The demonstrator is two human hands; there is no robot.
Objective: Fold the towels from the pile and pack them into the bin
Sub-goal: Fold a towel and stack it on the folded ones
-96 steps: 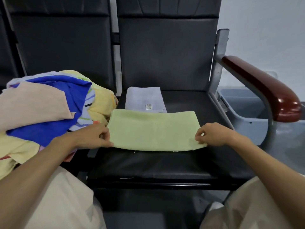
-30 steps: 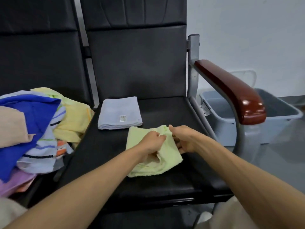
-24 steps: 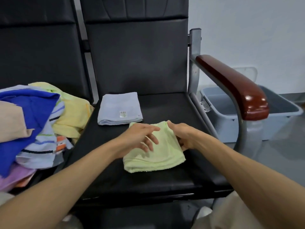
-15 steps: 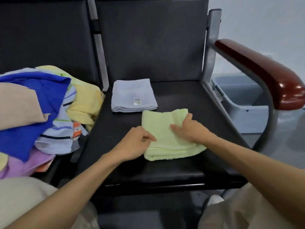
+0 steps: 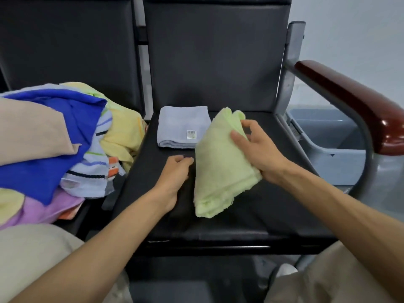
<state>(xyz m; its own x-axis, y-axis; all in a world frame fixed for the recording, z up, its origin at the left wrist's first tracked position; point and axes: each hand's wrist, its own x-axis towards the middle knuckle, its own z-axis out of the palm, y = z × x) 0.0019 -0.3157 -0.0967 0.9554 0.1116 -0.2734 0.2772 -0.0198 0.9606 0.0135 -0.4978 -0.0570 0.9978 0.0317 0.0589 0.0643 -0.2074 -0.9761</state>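
Between folding and packing. Holding the green towel (image 5: 218, 171), folded small and thick, in the right grip (image 5: 260, 154), fingers curled round its right edge. Far end raised off the seat (image 5: 273, 211), near end low and seemingly touching the cushion. Resting the left grip (image 5: 175, 171) on the seat just beside the towel's left edge, loosely curled, holding nothing.

By judgement: fold finished, and lifting toward the bin (image 5: 328, 136) the step in hand.

Next, probably: carry rightward, past the armrest (image 5: 349, 106), then down into the bin on the floor beside the chair, well apart from the towel.
- Calls for a firm pinch through all layers, to keep the fold from opening in the air.
- Calls for clearance at the armrest, standing between seat and bin.
- Possibly stack on the grey towel (image 5: 181, 125) first and take both together; cannot tell which.

Counted:
- Two folded towels on the seat, green and grey. Grey lying flat at the back, label (image 5: 191, 134) up, one corner hidden behind the green.
- One bin, nothing visible inside, though partly hidden by the armrest.
- One pile (image 5: 54, 138) on the next seat (image 5: 113, 193) to the left. At least five cloths by colour: beige, blue, striped, yellow, purple. Exact number impossible to tell.
- Two grips, one of them loaded.
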